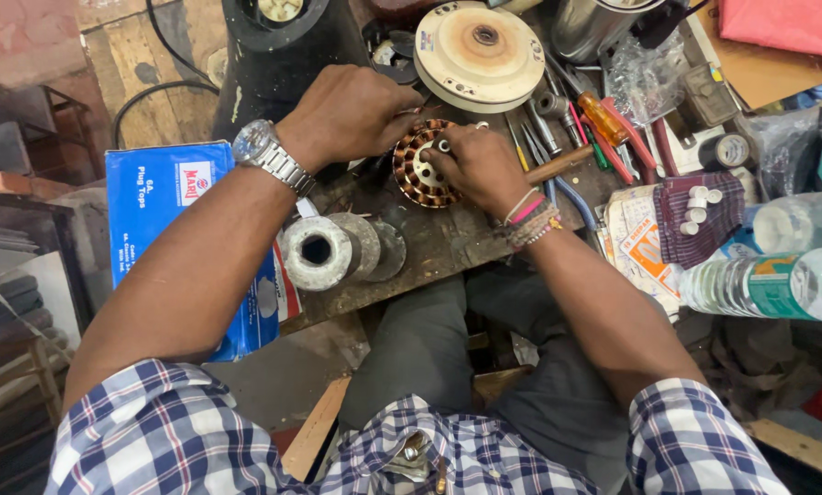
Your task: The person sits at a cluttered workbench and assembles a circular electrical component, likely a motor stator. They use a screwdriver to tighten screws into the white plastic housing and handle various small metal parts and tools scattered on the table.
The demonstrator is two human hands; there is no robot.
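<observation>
A round copper-wound stator (pixel 413 176) lies on the dark workbench (pixel 448 243) in front of me. My left hand (pixel 351 115), with a metal wristwatch, rests on its upper left edge, fingers curled over the windings. My right hand (pixel 480 165), with thread bands on the wrist, grips the stator's right side and covers its centre. What the fingertips pinch is hidden.
A cream round motor cover (pixel 480 50) lies just beyond the stator. Screwdrivers and pliers (pixel 594 128) are piled at the right, with a checked cloth (pixel 695 215) and plastic bottles (pixel 768 280). A grey metal spool (pixel 317 249) and a blue box (pixel 159 197) sit left.
</observation>
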